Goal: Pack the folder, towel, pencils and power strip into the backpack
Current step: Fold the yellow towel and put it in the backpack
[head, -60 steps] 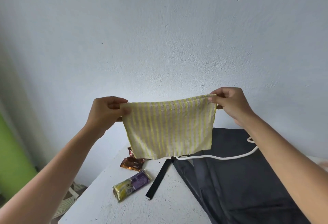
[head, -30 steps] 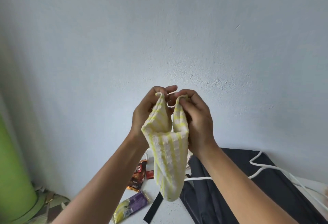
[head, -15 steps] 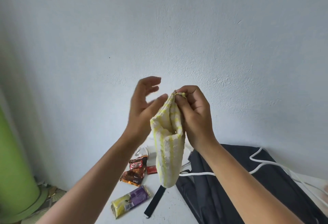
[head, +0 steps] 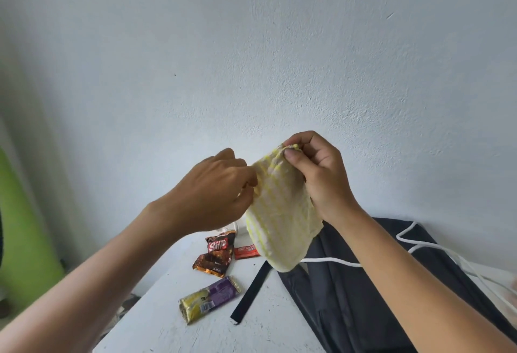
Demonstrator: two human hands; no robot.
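A folded yellow-and-white striped towel [head: 282, 218] hangs in the air above the table. My right hand [head: 319, 173] pinches its top corner between thumb and fingers. My left hand [head: 215, 193] is at the towel's left edge with its fingers curled onto the cloth. Below them the dark grey backpack [head: 363, 291] lies flat on the white table [head: 167, 319], with a white cord [head: 330, 261] across it and a black strap [head: 251, 294] trailing off its left side. The folder, the pencils and the power strip's body are not visible.
Snack packets lie on the table left of the backpack: a purple-and-yellow bar [head: 209, 298], a brown packet [head: 214, 257] and a small red sachet [head: 246, 250]. A pale wall stands close behind. A green object [head: 19, 227] is at the far left, beyond the table's edge.
The towel, held spread wide two seconds ago, was folded in half as both hands came together. My left hand let go briefly and now grips the towel's left edge lower down.
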